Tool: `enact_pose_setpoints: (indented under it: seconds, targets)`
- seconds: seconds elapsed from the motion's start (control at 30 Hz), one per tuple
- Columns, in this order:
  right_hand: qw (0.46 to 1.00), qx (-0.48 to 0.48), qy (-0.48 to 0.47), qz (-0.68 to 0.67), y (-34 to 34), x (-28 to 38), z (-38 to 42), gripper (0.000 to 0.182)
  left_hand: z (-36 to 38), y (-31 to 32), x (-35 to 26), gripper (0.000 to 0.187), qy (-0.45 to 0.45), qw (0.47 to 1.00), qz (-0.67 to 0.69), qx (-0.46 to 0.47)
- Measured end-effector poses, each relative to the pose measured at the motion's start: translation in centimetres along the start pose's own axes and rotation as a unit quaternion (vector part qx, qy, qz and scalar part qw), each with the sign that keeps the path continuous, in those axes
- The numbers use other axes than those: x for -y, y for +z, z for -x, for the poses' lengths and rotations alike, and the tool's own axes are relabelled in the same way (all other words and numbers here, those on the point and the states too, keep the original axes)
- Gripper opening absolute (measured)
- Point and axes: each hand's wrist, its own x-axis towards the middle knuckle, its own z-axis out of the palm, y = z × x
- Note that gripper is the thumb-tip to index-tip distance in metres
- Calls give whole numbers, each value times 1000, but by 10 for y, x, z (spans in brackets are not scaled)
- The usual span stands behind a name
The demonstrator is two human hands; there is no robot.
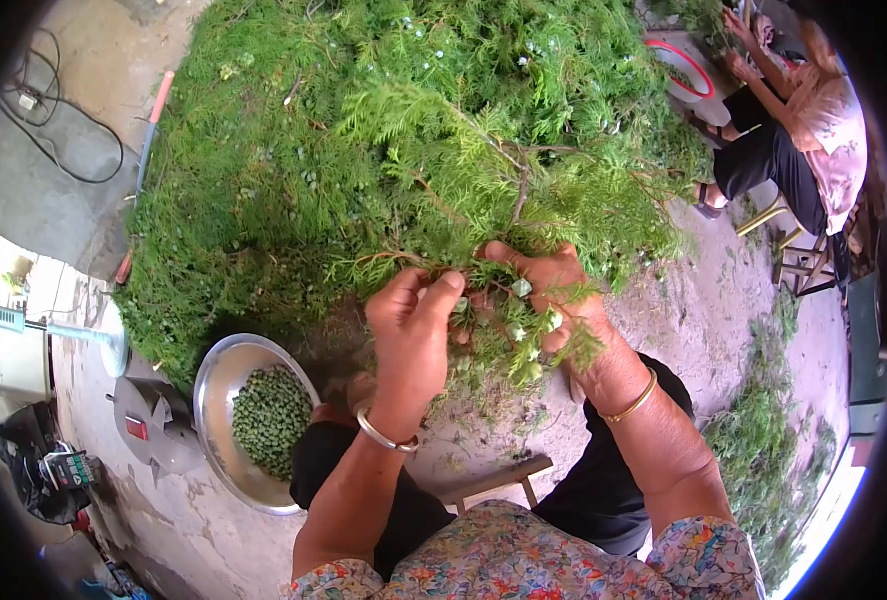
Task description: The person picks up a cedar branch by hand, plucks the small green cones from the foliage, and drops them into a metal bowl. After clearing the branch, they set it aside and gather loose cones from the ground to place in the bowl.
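Note:
My right hand (561,292) is closed around a cypress branch (519,190) with feathery green foliage. Pale green cones (520,288) hang from its twigs beside the fingers. My left hand (415,318) is in a pinch close by, thumb against the fingers, among the same twigs. What lies between those fingertips is hidden. A large heap of cut cypress foliage (293,160) spreads out in front of both hands. Down to the left, a metal basin (215,400) holds many small green cones (271,420) and leans near my knee.
A person (813,150) sits on a stool at the right, near a red-rimmed basin (698,65). A fan (113,335) and a grey metal container (153,425) stand at the left. A long-handled tool (153,125) borders the heap; loose sprigs (753,440) litter the right floor.

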Motion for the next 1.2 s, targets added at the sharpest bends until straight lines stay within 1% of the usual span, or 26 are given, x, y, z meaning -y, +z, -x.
enact_pose_setpoints:
  seconds: [0.03, 0.07, 0.13, 0.17, 0.2, 0.23, 0.27, 0.3, 0.33, 0.4, 0.43, 0.47, 0.5, 0.53, 0.57, 0.63, 0.67, 0.7, 0.73, 0.8, 0.87, 0.97, 1.0, 1.03, 1.1, 1.2]
  targets:
    - [996, -3, -55, -70, 8, -16, -8, 33, 0, 0, -1, 11, -14, 997, 70, -12]
    - [984, -7, -110, -140, 11, -20, -11, 34, -1, -2, 0, 11, -14, 997, 70, -12]
    - [979, -8, -145, -141, 8, -23, -11, 38, -4, -4, 3, 12, -7, 980, 195, 23]
    - [986, -1, -165, 24, -2, -8, 0, 38, -3, -4, 2, 14, -12, 977, 211, 31]
    - [966, 7, -180, 188, -8, 0, 6, 39, -4, -4, 2, 14, -13, 977, 210, 32]
    - [966, 7, -179, 188, -7, -1, 6, 39, -4, -5, 4, 14, -8, 982, 185, 27]
    - [951, -16, -179, 253, -7, -1, 6, 39, -4, -6, 7, 13, -3, 987, 160, 23]
    - [931, -38, -178, 316, -6, -2, 7, 39, -8, -8, 15, 10, 45, 991, 124, 30]
    - [931, -38, -178, 316, -4, -4, 7, 39, -7, -8, 17, 10, 44, 991, 124, 29]
    - [951, -91, -207, 212, 1, -9, 5, 31, -2, 0, 7, 8, 32, 998, 57, 10]
    - [951, -91, -207, 212, 0, -10, 2, 31, -4, 0, 12, 8, 45, 993, 104, 11]
    - [986, -24, -155, 58, -1, -12, -3, 31, -4, -1, 11, 8, 45, 993, 104, 11]
    - [989, 43, -98, -98, -2, -12, -5, 33, -6, -2, 10, 9, 21, 989, 143, 12]
    - [989, 43, -98, -98, -3, -12, -5, 33, -7, -4, 8, 10, -3, 983, 181, 13]
    - [984, 36, -89, -150, -3, -12, -5, 29, -8, -7, 7, 11, -38, 981, 192, 13]
    - [969, 8, -50, -240, 0, -13, -9, 22, -9, -9, 7, 11, -56, 975, 211, 30]
    - [969, 7, -49, -240, -3, -8, -7, 22, -10, -10, 6, 11, -74, 969, 231, 45]
    - [909, 44, 13, -414, -9, 1, -3, 23, -10, -11, 4, 11, -74, 969, 231, 45]
    - [813, 78, 75, -572, -12, 5, -1, 25, -9, -12, 0, 11, -95, 957, 262, 76]
    - [807, 81, 51, -583, -10, 1, -3, 22, -11, -14, -3, 11, -116, 943, 293, 107]
    - [757, 67, 55, -647, -10, 5, 1, 21, -13, -16, -2, 11, -117, 933, 334, 66]
    - [739, 66, 65, -668, -16, 10, 3, 21, -15, -22, 0, 10, -125, 902, 407, 64]
    - [738, 66, 65, -668, -18, 11, 3, 21, -15, -25, -2, 10, -144, 889, 431, 60]
    - [745, 60, 66, -661, -20, 12, 3, 20, -16, -31, 0, 11, -134, 881, 444, 93]
    - [754, 33, 70, -652, -23, 17, 7, 19, -19, -43, 2, 11, -123, 883, 441, 106]
    - [745, 45, 58, -663, -26, 13, 4, 16, -17, -42, -3, 14, -97, 885, 443, 109]
